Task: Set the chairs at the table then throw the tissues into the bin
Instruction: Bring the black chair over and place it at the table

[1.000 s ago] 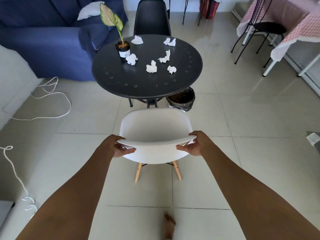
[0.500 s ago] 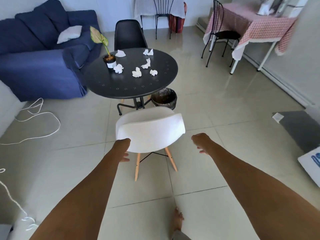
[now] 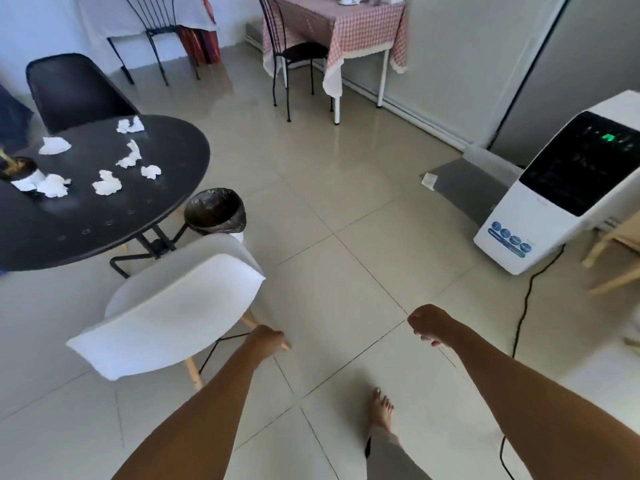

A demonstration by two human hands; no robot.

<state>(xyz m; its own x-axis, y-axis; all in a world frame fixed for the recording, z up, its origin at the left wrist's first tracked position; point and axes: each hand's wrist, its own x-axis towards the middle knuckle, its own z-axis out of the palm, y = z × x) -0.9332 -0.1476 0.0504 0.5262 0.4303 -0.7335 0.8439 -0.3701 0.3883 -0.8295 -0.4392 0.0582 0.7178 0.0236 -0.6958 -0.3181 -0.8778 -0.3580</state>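
A white shell chair with wooden legs stands at the near side of the round black table. A black chair stands at the table's far side. Several crumpled white tissues lie on the tabletop. A bin lined with a black bag stands on the floor beside the table's right edge. My left hand hangs just right of the white chair, apart from it, fingers curled on nothing. My right hand is further right over bare floor, also curled and empty.
A potted plant sits at the table's left edge. A white air cooler with a black cord stands at right. Behind are a checked-cloth table and wire chairs. A wooden chair leg shows at far right. My bare foot is below.
Both hands let go of the white chair's backrest and dropped away. My view has swung to the right, so the table and chair now sit at the left.
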